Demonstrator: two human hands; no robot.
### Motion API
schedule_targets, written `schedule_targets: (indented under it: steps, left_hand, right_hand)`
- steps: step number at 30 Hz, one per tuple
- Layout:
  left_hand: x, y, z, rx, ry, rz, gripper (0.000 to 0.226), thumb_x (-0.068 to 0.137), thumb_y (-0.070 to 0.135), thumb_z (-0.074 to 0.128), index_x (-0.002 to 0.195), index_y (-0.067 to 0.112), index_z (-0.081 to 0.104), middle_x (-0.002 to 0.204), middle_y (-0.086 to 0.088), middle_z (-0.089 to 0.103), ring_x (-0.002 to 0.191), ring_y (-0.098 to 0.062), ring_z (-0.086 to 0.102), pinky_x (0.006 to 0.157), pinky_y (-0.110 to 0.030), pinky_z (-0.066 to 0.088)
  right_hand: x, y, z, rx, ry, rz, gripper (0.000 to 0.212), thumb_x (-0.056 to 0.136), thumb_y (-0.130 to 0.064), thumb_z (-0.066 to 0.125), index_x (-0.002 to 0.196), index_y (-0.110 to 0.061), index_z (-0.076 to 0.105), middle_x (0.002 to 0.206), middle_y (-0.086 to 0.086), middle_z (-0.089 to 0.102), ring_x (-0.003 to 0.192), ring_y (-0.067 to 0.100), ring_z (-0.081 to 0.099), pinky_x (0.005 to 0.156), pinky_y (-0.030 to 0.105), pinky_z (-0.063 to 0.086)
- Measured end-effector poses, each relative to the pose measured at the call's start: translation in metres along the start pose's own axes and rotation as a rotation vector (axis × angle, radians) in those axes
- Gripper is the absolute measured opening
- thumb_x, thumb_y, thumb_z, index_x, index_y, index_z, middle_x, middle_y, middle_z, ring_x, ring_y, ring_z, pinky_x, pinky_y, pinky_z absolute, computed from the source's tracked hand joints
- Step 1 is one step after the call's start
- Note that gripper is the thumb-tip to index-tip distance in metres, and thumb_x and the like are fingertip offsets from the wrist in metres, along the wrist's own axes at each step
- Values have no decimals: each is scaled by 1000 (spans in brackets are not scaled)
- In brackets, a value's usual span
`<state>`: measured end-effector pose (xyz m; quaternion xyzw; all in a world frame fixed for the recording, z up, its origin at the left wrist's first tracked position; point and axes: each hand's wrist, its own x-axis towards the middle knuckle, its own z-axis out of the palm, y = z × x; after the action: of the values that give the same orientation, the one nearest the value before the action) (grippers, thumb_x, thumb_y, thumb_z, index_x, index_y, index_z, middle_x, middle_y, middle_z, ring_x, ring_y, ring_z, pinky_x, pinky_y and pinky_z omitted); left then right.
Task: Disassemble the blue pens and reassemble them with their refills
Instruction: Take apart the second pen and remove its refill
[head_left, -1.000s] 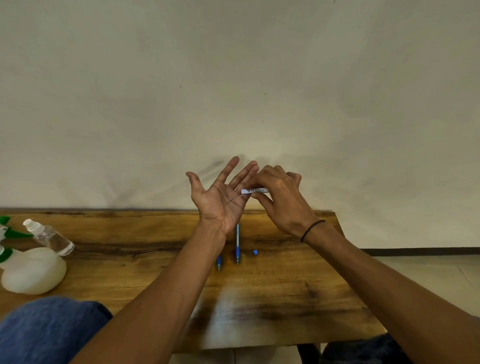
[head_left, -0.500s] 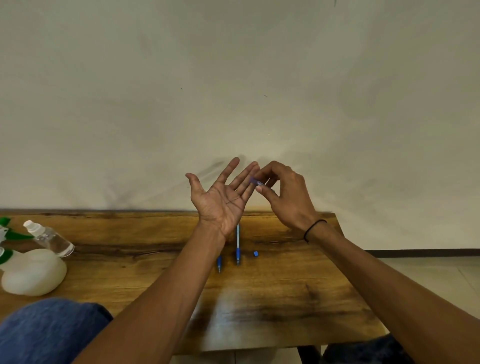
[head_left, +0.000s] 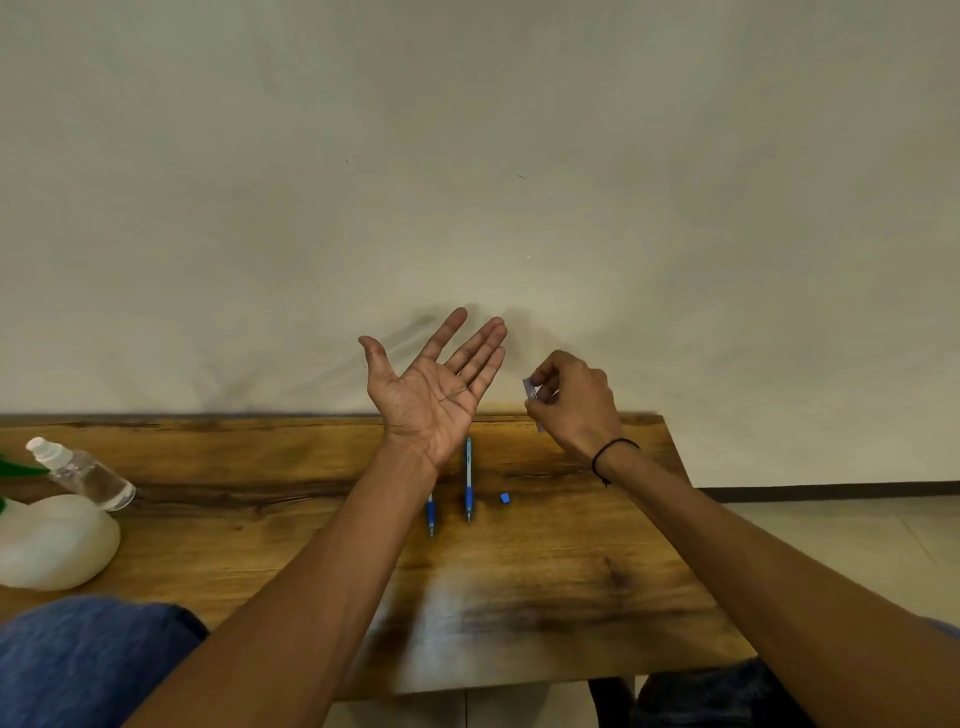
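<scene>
Pinched between the thumb and curled fingers of the right hand (head_left: 571, 400) is a pale, translucent pen barrel piece (head_left: 531, 391), blurred; its long axis runs steeply from upper left to lower right, with the lower end showing below the fingers. The left hand (head_left: 434, 395) holds nothing: palm up and facing the camera, fingers spread and extended toward the wall, thumb out to the left.

On the brown wooden table (head_left: 311, 530), from left to right: a white rounded bottle (head_left: 52, 545) with a clear plastic bottle (head_left: 83, 475) leaning on it at the left edge; a blue-gripped pen (head_left: 430, 514), partly hidden under the left forearm, tip toward the person; a second blue-gripped pen (head_left: 468, 480) just beside it, lying straight, long axis running away from the person, tip toward the person; and a small blue cap piece (head_left: 504, 498) near its right side, apart from it. The right wrist, raised above the far right part of the table, carries a thin black wristband (head_left: 610, 451).
</scene>
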<state>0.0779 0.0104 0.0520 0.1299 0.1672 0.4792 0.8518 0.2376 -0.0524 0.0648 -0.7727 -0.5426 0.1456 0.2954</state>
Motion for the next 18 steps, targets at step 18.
schedule_targets:
  steps: [18]
  left_hand:
    - [-14,-28,-26,131,66,-111,65,78,14,67,140,-4,60,137,-30,66,127,-38,68,110,-44,53]
  right_hand:
    - [5,-37,-10,262,130,108,20,83,-16,80,95,-10,65,78,-1,70,71,18,74,72,46,65]
